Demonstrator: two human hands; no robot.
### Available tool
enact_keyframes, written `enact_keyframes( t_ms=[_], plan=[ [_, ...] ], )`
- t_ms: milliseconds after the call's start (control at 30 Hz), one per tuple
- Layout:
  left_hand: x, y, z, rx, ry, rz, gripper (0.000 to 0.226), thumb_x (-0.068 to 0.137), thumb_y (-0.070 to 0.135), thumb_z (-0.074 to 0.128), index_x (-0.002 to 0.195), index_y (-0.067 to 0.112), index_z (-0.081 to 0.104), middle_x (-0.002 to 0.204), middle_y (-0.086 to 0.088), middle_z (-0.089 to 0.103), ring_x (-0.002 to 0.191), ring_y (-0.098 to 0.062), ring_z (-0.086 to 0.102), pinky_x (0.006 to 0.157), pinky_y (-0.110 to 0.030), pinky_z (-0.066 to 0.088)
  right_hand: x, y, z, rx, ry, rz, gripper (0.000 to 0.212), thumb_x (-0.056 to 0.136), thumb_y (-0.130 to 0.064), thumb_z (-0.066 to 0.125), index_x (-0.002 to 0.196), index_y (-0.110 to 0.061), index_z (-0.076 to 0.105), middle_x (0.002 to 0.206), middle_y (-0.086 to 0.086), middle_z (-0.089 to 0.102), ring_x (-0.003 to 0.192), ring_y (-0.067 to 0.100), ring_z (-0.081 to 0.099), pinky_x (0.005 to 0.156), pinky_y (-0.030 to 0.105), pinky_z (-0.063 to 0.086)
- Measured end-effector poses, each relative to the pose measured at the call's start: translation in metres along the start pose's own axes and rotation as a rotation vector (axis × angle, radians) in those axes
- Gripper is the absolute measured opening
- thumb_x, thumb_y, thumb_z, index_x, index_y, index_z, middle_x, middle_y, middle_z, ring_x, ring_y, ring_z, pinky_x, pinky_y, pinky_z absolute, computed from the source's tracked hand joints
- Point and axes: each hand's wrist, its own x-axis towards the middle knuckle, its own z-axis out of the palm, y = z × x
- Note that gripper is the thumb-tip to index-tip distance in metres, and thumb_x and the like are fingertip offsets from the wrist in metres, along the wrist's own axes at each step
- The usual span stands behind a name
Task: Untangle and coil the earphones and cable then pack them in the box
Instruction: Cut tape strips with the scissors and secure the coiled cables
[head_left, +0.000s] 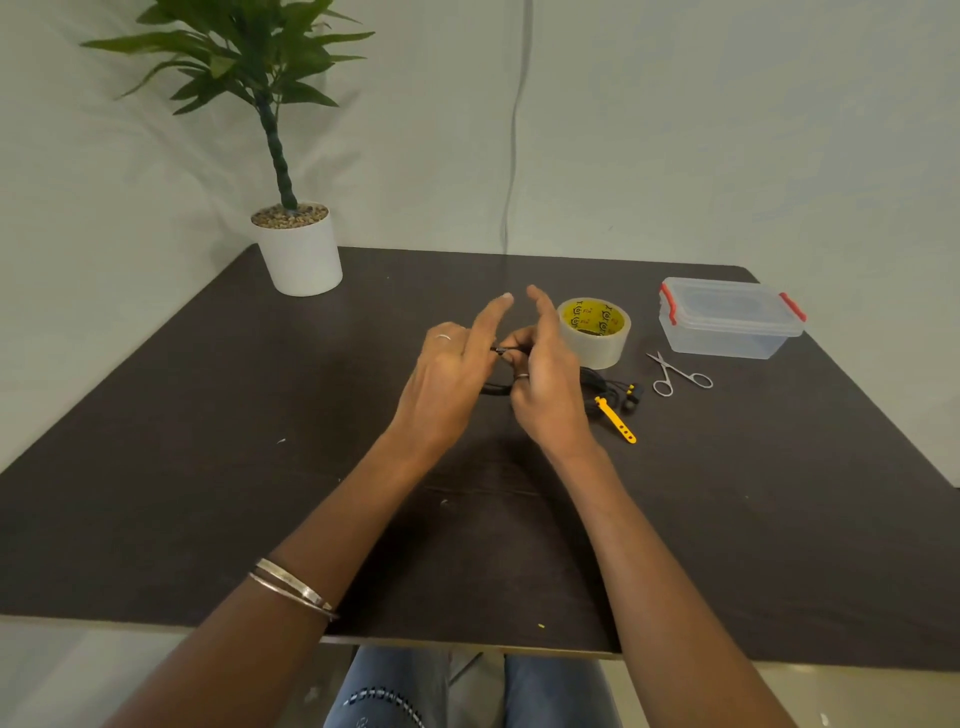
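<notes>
Both my hands are raised over the middle of the dark table. My left hand (449, 374) and my right hand (545, 379) pinch a short stretch of black cable (501, 350) between them, other fingers stretched out. More black cable (597, 384) trails on the table to the right, ending in black and yellow earphones (631, 397). A yellow cable strap (615, 420) lies across it. The clear plastic box (727, 319) with red clips stands closed at the far right.
A roll of clear tape (595, 332) with a yellow core sits just right of my hands. Small scissors (675, 375) lie before the box. A potted plant (298, 244) stands at the far left corner of the table (208, 467).
</notes>
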Motion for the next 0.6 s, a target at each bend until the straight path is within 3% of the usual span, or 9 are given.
enact_keyframes(
  t_ms=[67,133,200,267,300,367,500,600],
  plan=[
    [-0.002,0.001,0.004,-0.024,0.012,-0.051,0.066,0.081,-0.004,0.068,0.137,0.007,0.036,0.077,-0.011,0.068,0.069,-0.025,0.064,0.076,-0.042,0.055,0.0,0.002,0.001,0.0,-0.005,0.009,0.085,0.075,0.018,0.056,0.148,-0.008,0.021,0.09,0.008,0.059,0.089,0.019,0.058,0.087,0.037,0.053],
    [-0.001,0.002,0.005,-0.111,-0.006,-0.146,0.064,0.082,-0.002,0.067,0.139,0.006,0.04,0.08,-0.01,0.069,0.074,-0.024,0.066,0.077,-0.039,0.055,0.0,0.003,0.0,0.027,0.013,0.024,0.082,0.078,0.018,0.056,0.148,-0.007,0.021,0.09,0.007,0.06,0.087,0.016,0.06,0.087,0.03,0.053],
    [0.002,0.0,0.002,-0.243,-0.029,-0.279,0.06,0.081,0.001,0.068,0.136,0.006,0.045,0.082,-0.006,0.071,0.077,-0.018,0.067,0.079,-0.024,0.052,-0.002,0.003,-0.001,0.083,0.054,0.049,0.078,0.083,0.014,0.056,0.149,-0.007,0.02,0.088,0.004,0.063,0.082,0.008,0.062,0.084,0.016,0.05],
    [0.006,-0.001,0.0,-0.312,-0.069,-0.39,0.054,0.081,0.003,0.069,0.13,0.008,0.047,0.079,0.0,0.07,0.072,-0.01,0.065,0.071,-0.005,0.043,-0.003,0.003,-0.002,0.159,0.09,0.071,0.078,0.086,0.01,0.057,0.151,-0.009,0.016,0.085,0.001,0.066,0.08,0.004,0.064,0.083,0.011,0.049],
    [0.008,-0.002,-0.002,-0.344,-0.095,-0.447,0.051,0.08,0.004,0.069,0.127,0.01,0.048,0.076,0.002,0.07,0.068,-0.006,0.063,0.067,-0.002,0.041,-0.002,0.004,-0.003,0.195,0.092,0.083,0.08,0.087,0.009,0.058,0.151,-0.01,0.015,0.085,0.0,0.068,0.08,0.005,0.065,0.084,0.011,0.049],
    [0.012,-0.006,-0.004,-0.44,-0.148,-0.577,0.047,0.08,0.005,0.07,0.121,0.015,0.049,0.073,0.004,0.07,0.064,-0.001,0.063,0.064,-0.004,0.043,0.0,0.007,-0.006,0.251,0.053,0.093,0.082,0.088,0.008,0.059,0.152,-0.014,0.013,0.086,0.001,0.071,0.085,0.005,0.067,0.087,0.01,0.046],
    [0.018,-0.019,-0.009,-0.711,-0.279,-0.79,0.045,0.08,0.0,0.07,0.116,0.016,0.05,0.075,-0.003,0.074,0.075,-0.011,0.071,0.082,-0.027,0.054,0.001,0.008,-0.011,0.275,-0.037,0.05,0.085,0.086,0.011,0.058,0.152,-0.02,0.014,0.096,0.002,0.073,0.096,0.006,0.067,0.09,0.014,0.047],
    [0.025,-0.021,-0.015,-0.84,-0.345,-0.893,0.049,0.079,-0.003,0.072,0.12,0.01,0.05,0.079,-0.013,0.073,0.076,-0.019,0.071,0.079,-0.026,0.055,0.001,0.009,-0.011,0.286,-0.055,0.019,0.084,0.085,0.013,0.057,0.151,-0.021,0.018,0.099,0.0,0.072,0.099,0.008,0.067,0.093,0.028,0.052]
  ],
)
